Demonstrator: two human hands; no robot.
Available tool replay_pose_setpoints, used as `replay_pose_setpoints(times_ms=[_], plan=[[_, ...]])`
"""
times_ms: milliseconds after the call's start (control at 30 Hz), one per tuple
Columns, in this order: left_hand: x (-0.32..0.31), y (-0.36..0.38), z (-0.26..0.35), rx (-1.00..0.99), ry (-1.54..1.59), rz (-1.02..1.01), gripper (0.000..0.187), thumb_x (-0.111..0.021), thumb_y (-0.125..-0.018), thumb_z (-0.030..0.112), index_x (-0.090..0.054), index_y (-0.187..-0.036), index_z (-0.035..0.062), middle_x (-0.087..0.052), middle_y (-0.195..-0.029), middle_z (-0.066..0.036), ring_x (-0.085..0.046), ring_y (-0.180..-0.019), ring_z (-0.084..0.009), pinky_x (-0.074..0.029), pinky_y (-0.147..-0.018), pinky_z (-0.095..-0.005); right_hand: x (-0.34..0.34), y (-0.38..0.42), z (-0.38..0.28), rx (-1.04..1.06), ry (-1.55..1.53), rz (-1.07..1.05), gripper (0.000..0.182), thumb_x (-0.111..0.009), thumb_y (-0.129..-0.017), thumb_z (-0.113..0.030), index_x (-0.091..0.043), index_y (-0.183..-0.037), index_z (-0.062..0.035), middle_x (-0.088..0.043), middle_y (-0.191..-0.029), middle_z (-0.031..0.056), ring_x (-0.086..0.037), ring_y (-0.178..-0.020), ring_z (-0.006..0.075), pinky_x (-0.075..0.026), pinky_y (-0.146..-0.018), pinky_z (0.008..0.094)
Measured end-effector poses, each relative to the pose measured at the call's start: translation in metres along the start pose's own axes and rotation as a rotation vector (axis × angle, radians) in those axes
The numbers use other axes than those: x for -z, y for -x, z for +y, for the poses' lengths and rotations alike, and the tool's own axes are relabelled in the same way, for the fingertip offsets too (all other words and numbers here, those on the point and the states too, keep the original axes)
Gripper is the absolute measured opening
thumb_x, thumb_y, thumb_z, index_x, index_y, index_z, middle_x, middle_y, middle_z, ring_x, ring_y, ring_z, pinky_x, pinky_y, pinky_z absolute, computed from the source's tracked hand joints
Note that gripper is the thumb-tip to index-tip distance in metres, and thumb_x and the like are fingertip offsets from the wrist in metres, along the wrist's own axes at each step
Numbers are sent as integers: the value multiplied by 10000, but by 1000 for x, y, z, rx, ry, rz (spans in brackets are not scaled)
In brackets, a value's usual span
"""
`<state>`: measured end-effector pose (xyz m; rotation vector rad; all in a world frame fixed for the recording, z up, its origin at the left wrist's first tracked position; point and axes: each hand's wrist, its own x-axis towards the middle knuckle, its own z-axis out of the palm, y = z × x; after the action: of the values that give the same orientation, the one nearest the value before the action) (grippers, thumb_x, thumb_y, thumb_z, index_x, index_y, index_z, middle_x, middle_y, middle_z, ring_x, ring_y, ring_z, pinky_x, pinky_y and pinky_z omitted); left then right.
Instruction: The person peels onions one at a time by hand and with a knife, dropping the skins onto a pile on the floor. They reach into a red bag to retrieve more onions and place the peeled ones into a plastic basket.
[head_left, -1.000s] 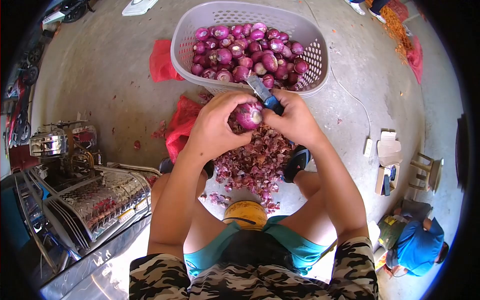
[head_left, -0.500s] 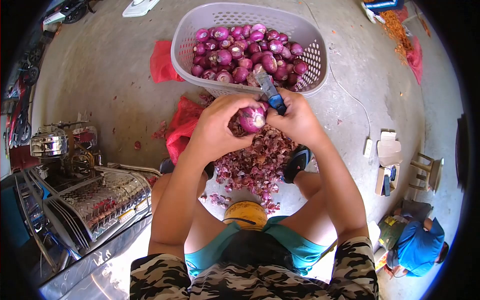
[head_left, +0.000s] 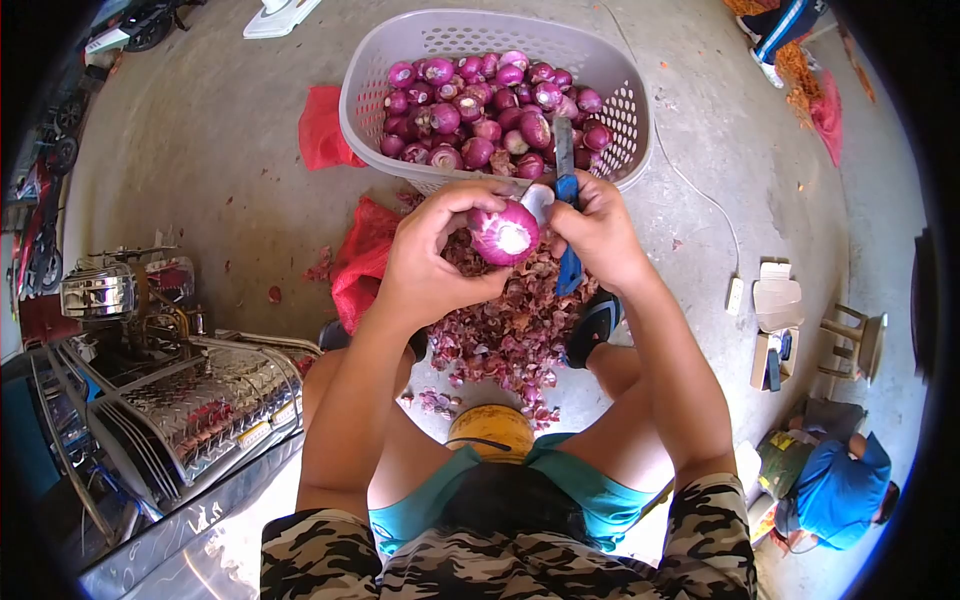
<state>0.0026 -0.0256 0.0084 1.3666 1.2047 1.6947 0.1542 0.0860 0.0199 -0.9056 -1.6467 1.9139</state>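
Observation:
A red onion (head_left: pixel 503 234) with a pale cut end is held in my left hand (head_left: pixel 425 245), its fingers and thumb curved around it. My right hand (head_left: pixel 600 235) grips a blue-handled utility knife (head_left: pixel 567 190), blade pointing away from me. Between the right thumb and fingers, a strip of onion skin (head_left: pixel 538 203) is pulled out from the onion's side. Just beyond both hands stands a grey plastic basket (head_left: pixel 375 150) with many red onions (head_left: pixel 445 118) inside. Below the hands lies a heap of onion peelings (head_left: pixel 510 330) on the floor.
Red mesh bags (head_left: pixel 365 250) lie left of the peelings. A yellow container (head_left: pixel 492 430) sits between my legs. Chromed metal machinery (head_left: pixel 170 390) stands at left. On the right are a cord (head_left: pixel 705 195), an open cardboard box (head_left: pixel 775 350), a wooden stool (head_left: pixel 850 340) and a person in blue (head_left: pixel 840 490).
The onion has turned to show more of its pale end, and a skin strip now stretches to my right hand. The knife has swung more upright. A person's leg at top right has shifted.

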Motion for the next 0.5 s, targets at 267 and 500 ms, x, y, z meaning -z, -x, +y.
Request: replay_pose_setpoints(times_ms=[267,500], plan=[[4,-1,-6,-102,-160,18,513,-738,-574,-40,-559,-1046,53,-552,-1138,-121,-538,-1094,-239,-448,-930,-353,1,4,-6,-88,-98,-70,134,-571,-839,-97,-579,-951,-25,-535,-643,-17,-492,-487,55,-404,-448,205],[4,-9,16,-112,-612,-18,528,-730,-603,1,-593,-1110,58,-553,-1127,-109,-556,-1050,-239,-459,-896,-352,2,5,-2,9,8,-36,140,-584,-846,-96,-579,-966,-24,-548,-656,-23,-484,-501,37,-391,-439,196]])
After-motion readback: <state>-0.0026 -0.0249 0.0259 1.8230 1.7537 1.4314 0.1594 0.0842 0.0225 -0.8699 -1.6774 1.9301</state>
